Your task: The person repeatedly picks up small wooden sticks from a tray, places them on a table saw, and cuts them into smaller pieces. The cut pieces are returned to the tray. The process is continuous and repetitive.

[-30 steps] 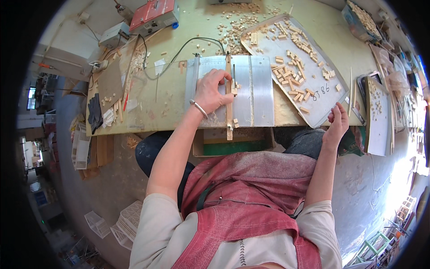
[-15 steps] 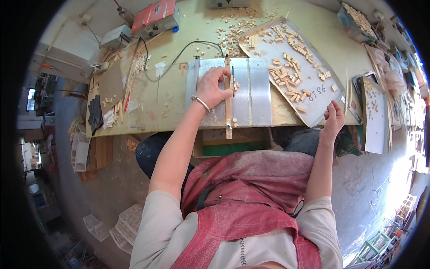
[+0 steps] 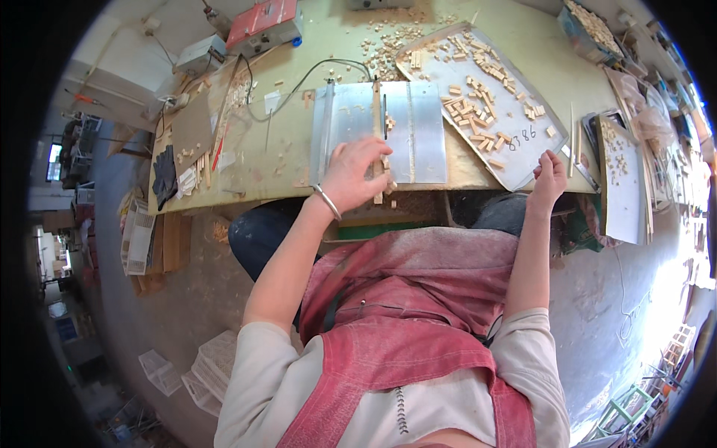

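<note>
My left hand point(image 3: 357, 175), with a bangle on the wrist, is over the front edge of a flat metal saw table point(image 3: 426, 134). Its thumb and fingers close round a small wooden block point(image 3: 385, 166) at the near end of a wooden guide strip point(image 3: 377, 104). A thin dark saw blade point(image 3: 385, 116) stands upright beside the strip, with small wood offcuts point(image 3: 390, 121) to its right. My right hand point(image 3: 550, 176) is closed, fingertips pressed together, by the near corner of a light tray point(image 3: 515, 178). Anything in its fingers is too small to make out.
Many wooden blocks point(image 3: 467, 112) lie in the tray. Offcuts point(image 3: 385, 56) are heaped behind the saw table. A black cable point(image 3: 299, 86) curves across the bench to the left. A dark glove point(image 3: 164, 179) lies at the left edge, and a narrow board point(image 3: 624, 187) stands at the right.
My left hand has slid toward me along the guide strip, from beside the blade to the table's front edge. The right hand stays closed near the tray corner.
</note>
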Available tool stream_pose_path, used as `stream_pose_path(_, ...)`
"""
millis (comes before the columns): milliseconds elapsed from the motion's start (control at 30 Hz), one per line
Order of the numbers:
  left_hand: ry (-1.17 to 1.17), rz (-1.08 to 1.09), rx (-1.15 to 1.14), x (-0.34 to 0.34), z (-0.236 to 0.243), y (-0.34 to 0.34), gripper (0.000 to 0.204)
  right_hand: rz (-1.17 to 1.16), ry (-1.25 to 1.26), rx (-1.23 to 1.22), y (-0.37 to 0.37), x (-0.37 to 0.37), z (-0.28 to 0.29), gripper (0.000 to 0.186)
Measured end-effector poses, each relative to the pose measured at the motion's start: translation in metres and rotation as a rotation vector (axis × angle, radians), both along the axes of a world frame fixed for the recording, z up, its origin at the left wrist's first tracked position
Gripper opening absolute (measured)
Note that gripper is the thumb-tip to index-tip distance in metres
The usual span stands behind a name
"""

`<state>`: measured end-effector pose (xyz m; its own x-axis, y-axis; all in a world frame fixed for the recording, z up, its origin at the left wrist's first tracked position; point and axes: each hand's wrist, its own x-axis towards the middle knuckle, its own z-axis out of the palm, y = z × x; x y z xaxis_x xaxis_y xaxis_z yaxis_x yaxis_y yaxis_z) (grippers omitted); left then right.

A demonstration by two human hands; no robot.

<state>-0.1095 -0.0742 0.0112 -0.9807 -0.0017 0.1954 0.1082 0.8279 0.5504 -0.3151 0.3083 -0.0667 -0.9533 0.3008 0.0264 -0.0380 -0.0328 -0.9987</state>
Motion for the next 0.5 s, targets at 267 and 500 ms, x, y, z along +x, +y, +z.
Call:
stream_pose_path(267, -0.096, -0.134, -0.2, 0.038, 0.015, 0.052, 0.029, -0.024, 0.04, -0.096, -0.005, 0.002, -0.002, 0.026)
stream_pose_path(500, 0.085, -0.07, -0.151, 0.038, 0.024, 0.064, 0.031, -0.022, -0.051, -0.025, -0.004, 0.005, 0.016, 0.027)
